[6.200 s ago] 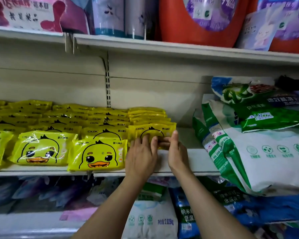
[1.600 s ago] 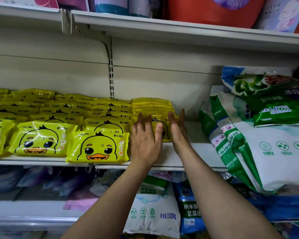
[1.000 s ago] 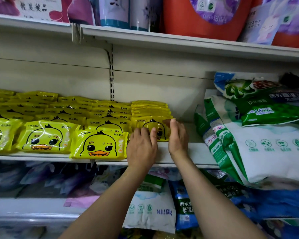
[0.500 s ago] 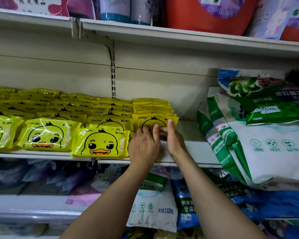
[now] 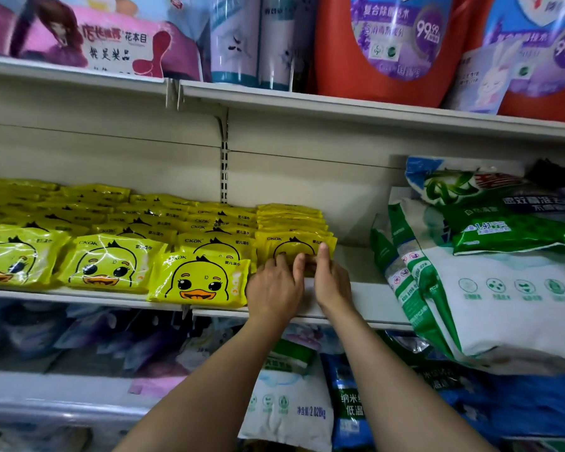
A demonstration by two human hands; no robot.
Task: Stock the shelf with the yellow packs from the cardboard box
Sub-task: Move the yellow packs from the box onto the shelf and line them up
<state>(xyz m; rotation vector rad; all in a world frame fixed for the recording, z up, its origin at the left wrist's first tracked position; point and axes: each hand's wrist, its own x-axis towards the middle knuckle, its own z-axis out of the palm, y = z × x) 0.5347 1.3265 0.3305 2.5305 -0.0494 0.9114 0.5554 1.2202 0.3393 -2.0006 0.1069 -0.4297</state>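
Rows of yellow duck-face packs (image 5: 200,282) fill the left and middle of the white shelf (image 5: 366,301). At the right end of the rows, a front pack (image 5: 294,244) leans upright against a short stack of packs. My left hand (image 5: 273,288) and my right hand (image 5: 328,278) both hold the lower edge of that front pack, fingers curled onto it, the right thumb lying up its face. The cardboard box is out of view.
Large green-and-white detergent bags (image 5: 490,282) are piled at the right of the same shelf. A bare strip of shelf lies between them and the packs. Orange jugs (image 5: 382,44) and pink packs (image 5: 111,37) stand on the upper shelf. More bags sit below.
My hands were flat against the pack stack, then drew back and came together on the front pack's lower edge, where they hold it. The view shifted slightly.
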